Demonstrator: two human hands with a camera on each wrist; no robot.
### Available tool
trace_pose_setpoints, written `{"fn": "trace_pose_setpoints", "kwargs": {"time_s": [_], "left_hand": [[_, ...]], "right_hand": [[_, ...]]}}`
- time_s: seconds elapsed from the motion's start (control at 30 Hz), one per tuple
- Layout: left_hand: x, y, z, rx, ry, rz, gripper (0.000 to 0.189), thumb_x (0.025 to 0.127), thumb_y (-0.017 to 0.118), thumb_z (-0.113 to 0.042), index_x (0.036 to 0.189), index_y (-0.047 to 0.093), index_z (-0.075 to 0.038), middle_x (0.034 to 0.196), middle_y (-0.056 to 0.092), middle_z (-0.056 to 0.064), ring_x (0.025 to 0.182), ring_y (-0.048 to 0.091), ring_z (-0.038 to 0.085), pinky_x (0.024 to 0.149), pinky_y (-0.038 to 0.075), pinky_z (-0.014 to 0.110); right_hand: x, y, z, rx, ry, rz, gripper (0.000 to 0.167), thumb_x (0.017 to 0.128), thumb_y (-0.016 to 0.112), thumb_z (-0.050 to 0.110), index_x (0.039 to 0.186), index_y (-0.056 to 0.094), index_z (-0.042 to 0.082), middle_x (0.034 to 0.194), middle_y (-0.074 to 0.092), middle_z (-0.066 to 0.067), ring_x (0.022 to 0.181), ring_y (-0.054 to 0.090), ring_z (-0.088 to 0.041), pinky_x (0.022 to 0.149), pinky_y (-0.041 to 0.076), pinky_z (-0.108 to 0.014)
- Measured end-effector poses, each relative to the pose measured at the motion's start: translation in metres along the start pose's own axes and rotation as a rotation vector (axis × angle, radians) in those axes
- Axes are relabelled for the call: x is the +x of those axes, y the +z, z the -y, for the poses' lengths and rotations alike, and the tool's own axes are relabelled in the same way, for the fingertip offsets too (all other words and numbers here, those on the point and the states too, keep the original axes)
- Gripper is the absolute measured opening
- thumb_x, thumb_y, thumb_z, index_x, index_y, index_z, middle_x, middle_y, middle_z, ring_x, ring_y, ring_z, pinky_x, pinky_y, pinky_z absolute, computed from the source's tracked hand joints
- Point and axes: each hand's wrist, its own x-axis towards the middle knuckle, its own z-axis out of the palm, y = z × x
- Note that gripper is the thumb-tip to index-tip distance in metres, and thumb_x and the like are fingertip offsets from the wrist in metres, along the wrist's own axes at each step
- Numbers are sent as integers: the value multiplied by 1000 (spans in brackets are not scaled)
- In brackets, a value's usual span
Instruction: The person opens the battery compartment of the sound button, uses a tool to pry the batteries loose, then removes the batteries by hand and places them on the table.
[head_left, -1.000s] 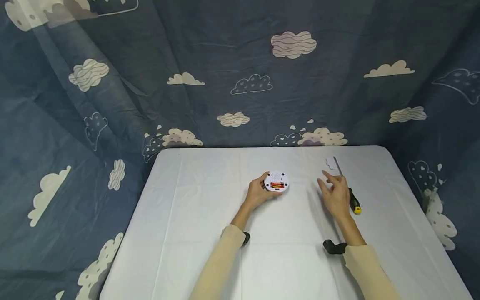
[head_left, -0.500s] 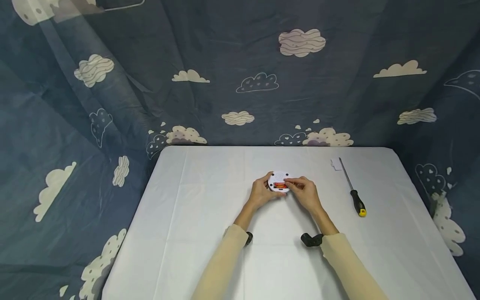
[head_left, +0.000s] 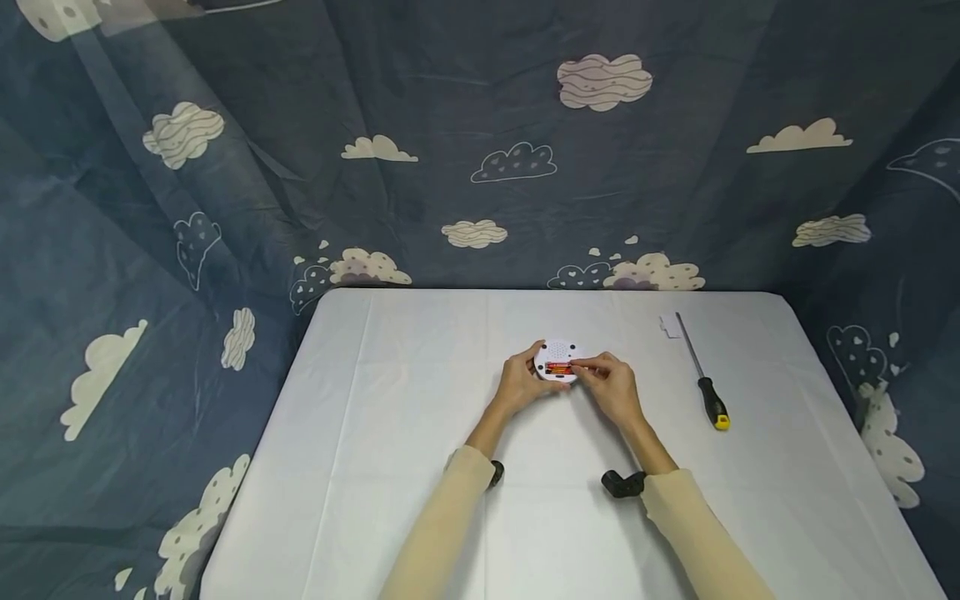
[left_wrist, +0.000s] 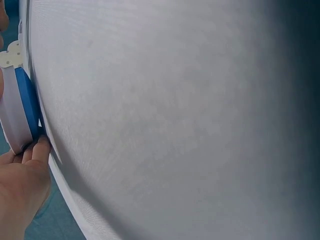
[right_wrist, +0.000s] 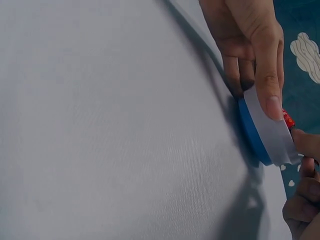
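Note:
My left hand (head_left: 517, 382) grips a round white device (head_left: 556, 350) by its rim, lifted with its open battery compartment facing up. In the right wrist view, the device's blue side (right_wrist: 254, 132) faces the tabletop and the left thumb lies on the white rim. My right hand (head_left: 611, 386) pinches at the right end of the red batteries (head_left: 558, 368) in the compartment. A red battery end (right_wrist: 288, 119) shows above the rim there, beside a right fingertip. In the left wrist view, left-hand fingers (left_wrist: 41, 149) curl against the device's edge.
A screwdriver (head_left: 712, 402) with a black and yellow handle lies on the right of the white-covered table (head_left: 420, 500). Its tip is beside a small white piece (head_left: 670, 326). A dark curtain (head_left: 420, 75) with cloud prints hangs behind and at the sides.
My right hand has moved left from beside the screwdriver to the batteries, and its fingers have closed together there. The left hand keeps its grip on the device. The view has shifted slightly.

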Motion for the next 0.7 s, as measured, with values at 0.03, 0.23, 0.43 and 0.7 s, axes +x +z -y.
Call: {"fn": "trace_pose_setpoints", "kwargs": {"time_s": [0.03, 0.23, 0.43, 0.7], "left_hand": [[0, 0, 0, 1, -3, 0, 100, 72, 96, -12, 154, 42, 4, 155, 51, 22, 138, 58, 25, 109, 53, 21], [0, 1, 0, 13, -13, -3, 99, 72, 96, -14, 154, 43, 3, 156, 50, 21, 140, 56, 26, 110, 52, 21], [0, 1, -1, 28, -6, -20, 99, 72, 96, -15, 154, 44, 3, 156, 50, 22, 141, 55, 25, 112, 51, 24], [0, 1, -1, 33, -6, -16, 99, 73, 96, -15, 154, 42, 4, 157, 48, 21, 142, 54, 25, 112, 51, 23]], "right_hand": [[0, 0, 1, 5, 7, 5, 13, 93, 77, 7, 103, 81, 0, 83, 62, -14, 70, 44, -9, 56, 35, -14], [1, 0, 5, -21, 6, 18, 13, 94, 76, 8, 103, 79, -1, 89, 64, -14, 72, 46, -10, 59, 36, -14], [4, 0, 4, -43, 8, 57, 16, 98, 72, 11, 106, 74, -3, 99, 63, -16, 74, 48, -10, 60, 39, -13], [2, 3, 1, -37, 27, 71, 18, 100, 70, 15, 109, 73, -1, 101, 63, -14, 77, 48, -12, 63, 39, -13]]}}
